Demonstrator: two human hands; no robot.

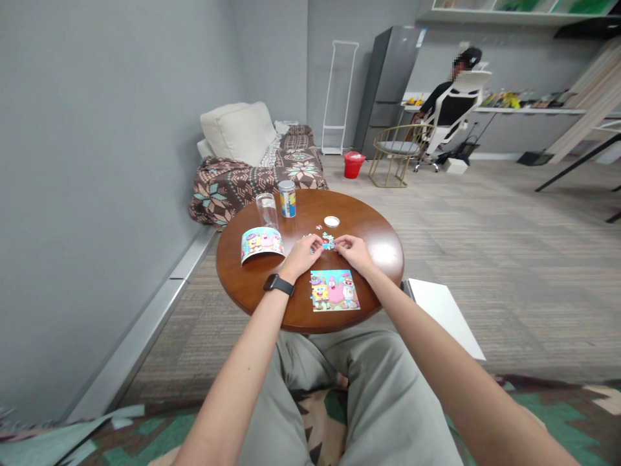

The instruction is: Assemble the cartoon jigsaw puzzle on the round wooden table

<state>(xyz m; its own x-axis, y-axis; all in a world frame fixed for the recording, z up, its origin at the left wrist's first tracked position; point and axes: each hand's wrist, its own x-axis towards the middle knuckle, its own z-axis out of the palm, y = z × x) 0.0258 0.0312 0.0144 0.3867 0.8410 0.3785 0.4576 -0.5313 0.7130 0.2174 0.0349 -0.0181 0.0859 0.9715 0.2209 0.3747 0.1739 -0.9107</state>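
Above the round wooden table (349, 210), my left hand (303, 255), with a black watch on its wrist, is closed in a pinch on a small puzzle piece. Facing it, my right hand (356, 251) also pinches a puzzle piece, fingertips close to the left ones. Between and just beyond them lie small loose puzzle pieces (328, 238), mostly light blue; the fingers hide some. Nearer to me, a flat cartoon puzzle (334, 290) with yellow, pink and white figures lies below both hands. A curled picture sheet (262, 242) of the same figures stands left of my left hand.
A clear glass (266, 210) and a printed can (287, 199) stand at the table's back left, with a round white lid (332, 221) to their right. Beyond are a draped sofa (242, 139), a red bin (354, 165), and a person seated in a white chair (453, 107).
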